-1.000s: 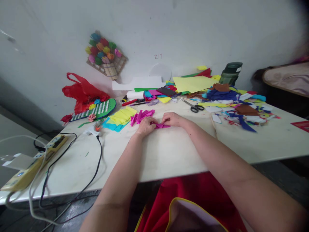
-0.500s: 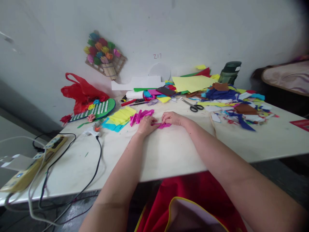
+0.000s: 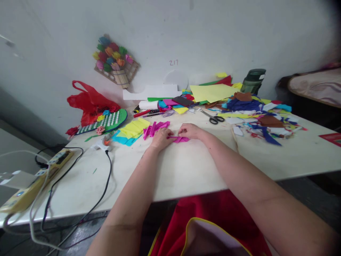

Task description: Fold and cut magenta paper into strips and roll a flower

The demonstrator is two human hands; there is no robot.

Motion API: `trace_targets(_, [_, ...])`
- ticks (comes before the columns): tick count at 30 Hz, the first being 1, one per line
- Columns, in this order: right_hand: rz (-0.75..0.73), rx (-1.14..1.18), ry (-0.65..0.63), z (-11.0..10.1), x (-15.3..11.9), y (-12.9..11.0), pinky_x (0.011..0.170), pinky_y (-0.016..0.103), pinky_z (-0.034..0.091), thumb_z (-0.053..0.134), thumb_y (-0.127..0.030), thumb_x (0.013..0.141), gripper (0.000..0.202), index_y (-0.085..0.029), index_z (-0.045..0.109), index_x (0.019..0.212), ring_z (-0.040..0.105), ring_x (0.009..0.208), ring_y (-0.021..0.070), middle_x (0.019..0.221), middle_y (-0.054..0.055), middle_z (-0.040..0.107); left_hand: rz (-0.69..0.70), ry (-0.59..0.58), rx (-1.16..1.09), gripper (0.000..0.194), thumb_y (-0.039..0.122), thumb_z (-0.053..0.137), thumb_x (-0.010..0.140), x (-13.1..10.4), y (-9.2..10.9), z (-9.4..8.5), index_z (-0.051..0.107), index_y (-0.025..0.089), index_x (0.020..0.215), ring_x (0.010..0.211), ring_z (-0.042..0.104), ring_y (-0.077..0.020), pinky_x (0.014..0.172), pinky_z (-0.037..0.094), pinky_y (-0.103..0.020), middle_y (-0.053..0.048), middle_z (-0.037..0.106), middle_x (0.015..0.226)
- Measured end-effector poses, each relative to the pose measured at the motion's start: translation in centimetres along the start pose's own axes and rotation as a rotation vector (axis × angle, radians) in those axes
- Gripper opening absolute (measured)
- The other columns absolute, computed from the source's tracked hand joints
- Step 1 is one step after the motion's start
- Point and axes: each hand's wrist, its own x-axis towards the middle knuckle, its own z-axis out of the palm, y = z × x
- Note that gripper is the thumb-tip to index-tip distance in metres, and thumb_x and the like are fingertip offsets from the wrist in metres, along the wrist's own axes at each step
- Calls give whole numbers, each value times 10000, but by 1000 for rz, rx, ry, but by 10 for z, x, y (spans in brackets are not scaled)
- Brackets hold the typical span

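Between the left hand (image 3: 161, 138) and the right hand (image 3: 190, 131), the paper strip (image 3: 182, 139) is magenta, and the folded pieces (image 3: 163, 124) just beyond the left hand match it. To that hand's left, the yellow sheets (image 3: 135, 127) overlap cyan ones (image 3: 125, 141); farther left, the board (image 3: 122, 116) is green, blue-edged, with rows of white blocks. Beyond the right hand, the scissors (image 3: 214, 119) have black handles and the large sheet (image 3: 213, 93) is pale yellow. To its right, the scraps (image 3: 244, 105) mix navy, brown, white and light blue
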Motion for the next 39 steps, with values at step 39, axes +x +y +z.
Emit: trace_targets(39, [89,570,-89,-1,-3,-6,482,220,261,670,-396,626,286,-125,584,655,362,473,61,527,-42,476,-244,20,-863,273,262,489,747,-6,-8,-4,665,194,945,734,649,-186,671,529,-355,-39,695,798])
